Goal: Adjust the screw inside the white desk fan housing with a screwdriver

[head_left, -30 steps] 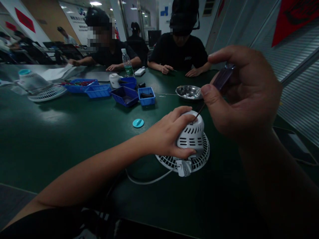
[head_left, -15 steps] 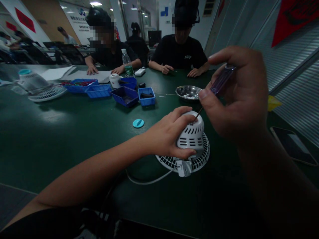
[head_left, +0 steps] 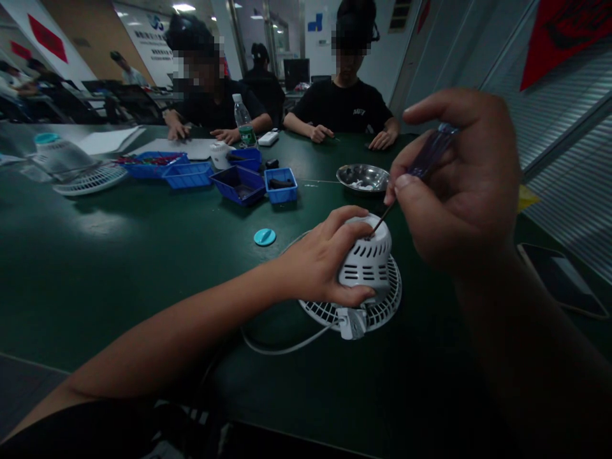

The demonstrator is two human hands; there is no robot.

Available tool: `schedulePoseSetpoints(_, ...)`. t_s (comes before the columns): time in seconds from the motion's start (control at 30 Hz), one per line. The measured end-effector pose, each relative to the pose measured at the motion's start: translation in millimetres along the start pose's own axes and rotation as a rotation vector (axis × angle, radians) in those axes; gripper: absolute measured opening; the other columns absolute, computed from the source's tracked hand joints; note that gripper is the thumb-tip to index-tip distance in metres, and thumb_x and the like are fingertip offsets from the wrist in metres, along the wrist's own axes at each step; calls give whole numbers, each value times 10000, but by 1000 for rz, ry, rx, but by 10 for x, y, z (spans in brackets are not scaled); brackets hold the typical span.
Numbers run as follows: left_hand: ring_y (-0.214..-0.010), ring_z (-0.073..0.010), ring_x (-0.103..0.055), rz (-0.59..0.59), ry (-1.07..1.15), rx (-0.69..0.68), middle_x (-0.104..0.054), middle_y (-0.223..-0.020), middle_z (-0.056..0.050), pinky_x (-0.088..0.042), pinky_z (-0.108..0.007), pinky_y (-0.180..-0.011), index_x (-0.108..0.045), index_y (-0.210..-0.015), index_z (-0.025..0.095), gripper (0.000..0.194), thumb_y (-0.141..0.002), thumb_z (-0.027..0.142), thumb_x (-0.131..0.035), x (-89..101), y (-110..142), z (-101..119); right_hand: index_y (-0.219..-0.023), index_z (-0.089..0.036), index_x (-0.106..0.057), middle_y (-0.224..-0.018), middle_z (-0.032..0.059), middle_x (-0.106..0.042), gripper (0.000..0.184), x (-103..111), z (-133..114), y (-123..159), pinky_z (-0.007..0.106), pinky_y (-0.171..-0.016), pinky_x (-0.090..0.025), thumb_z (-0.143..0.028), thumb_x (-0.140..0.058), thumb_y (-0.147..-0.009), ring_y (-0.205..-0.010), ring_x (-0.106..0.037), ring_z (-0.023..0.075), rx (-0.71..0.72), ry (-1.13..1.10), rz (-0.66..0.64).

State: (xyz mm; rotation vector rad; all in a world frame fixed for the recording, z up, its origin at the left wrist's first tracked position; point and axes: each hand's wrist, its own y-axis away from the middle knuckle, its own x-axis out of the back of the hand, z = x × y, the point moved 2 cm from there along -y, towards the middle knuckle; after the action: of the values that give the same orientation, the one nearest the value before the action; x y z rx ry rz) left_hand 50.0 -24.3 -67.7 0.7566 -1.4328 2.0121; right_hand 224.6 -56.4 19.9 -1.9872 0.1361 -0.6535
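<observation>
A white fan [head_left: 366,271] lies face down on its round grille, its slotted motor housing pointing up. My left hand [head_left: 329,258] is wrapped around the housing from the left, thumb low on the near side. In my right hand [head_left: 466,185] is a screwdriver [head_left: 425,156] with a clear purplish handle, held between thumb and fingers. Its thin shaft slants down to the top of the housing; the exact spot where the tip sits is too small to make out. A white cord [head_left: 287,350] curls from the fan's near side. Left of the fan lies a turquoise knob [head_left: 264,237].
Several blue bins [head_left: 239,186] stand beyond the knob, near a metal bowl [head_left: 363,178] holding white pieces. Another white fan [head_left: 71,162] lies far left. A bottle [head_left: 245,121] stands at the back. A phone [head_left: 561,277] rests at right. Two people sit across the table.
My right hand's fingers have shifted around the screwdriver handle, while the shaft stays on the housing. My left hand and the fan hold nearly still. The left co-worker's hand has come down onto papers.
</observation>
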Motion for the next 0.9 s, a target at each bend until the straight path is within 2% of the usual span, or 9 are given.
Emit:
schedulePoseSetpoints(0.17,-1317,-357,-542,67,-18,-51,-452,-1394,-183,-627,-523,-986,-314,-1350,253,762,-856,683,-703,-43,21,-28,-1281,-269,-569,-1324,57,-610,494,23,49,10,333,-749,-559,-85,-600,-823,-798,-615,121,33,95,19)
schedulePoseSetpoints(0.3,-1259,-347,-561,61,-11,-47,-458,-1372,-176,-634,-528,-946,-318,-1353,255,751,-861,679,-696,-59,22,-36,-1290,-292,-560,-1328,40,-594,481,32,69,24,306,-691,-511,-104,-583,-848,-813,-584,121,21,125,44)
schedulePoseSetpoints(0.4,-1239,-351,-568,50,-8,-31,-459,-1371,-183,-635,-528,-925,-336,-1350,245,749,-858,677,-701,-49,19,-26,-1284,-271,-559,-1300,44,-586,492,26,65,29,319,-738,-520,-106,-600,-823,-817,-573,120,39,121,65)
schedulePoseSetpoints(0.5,-1254,-351,-566,37,-6,-20,-462,-1374,-181,-630,-527,-945,-343,-1344,245,750,-849,668,-716,-32,16,-18,-1273,-238,-566,-1306,58,-585,484,27,47,22,327,-768,-523,-106,-611,-809,-788,-547,102,48,128,100)
schedulePoseSetpoints(0.6,-1279,-353,-558,41,2,-31,-466,-1374,-180,-622,-525,-968,-338,-1330,245,749,-844,662,-727,-27,14,-18,-1222,-207,-572,-1246,71,-597,420,45,11,10,303,-704,-475,-107,-593,-815,-777,-512,97,41,136,157)
schedulePoseSetpoints(0.77,-1277,-346,-555,74,28,-50,-483,-1347,-171,-611,-512,-976,-323,-1321,248,758,-840,659,-742,-47,17,-36,-1180,-213,-573,-1219,69,-601,403,55,-17,-2,320,-717,-474,-106,-602,-794,-773,-506,103,46,128,175)
schedulePoseSetpoints(0.9,-1312,-359,-534,13,55,-1,-464,-1389,-183,-581,-533,-1035,-314,-1358,254,787,-843,680,-729,-8,23,-56,-1156,-232,-572,-1192,60,-610,382,47,-20,4,313,-679,-459,-109,-592,-795,-788,-516,114,31,113,178)
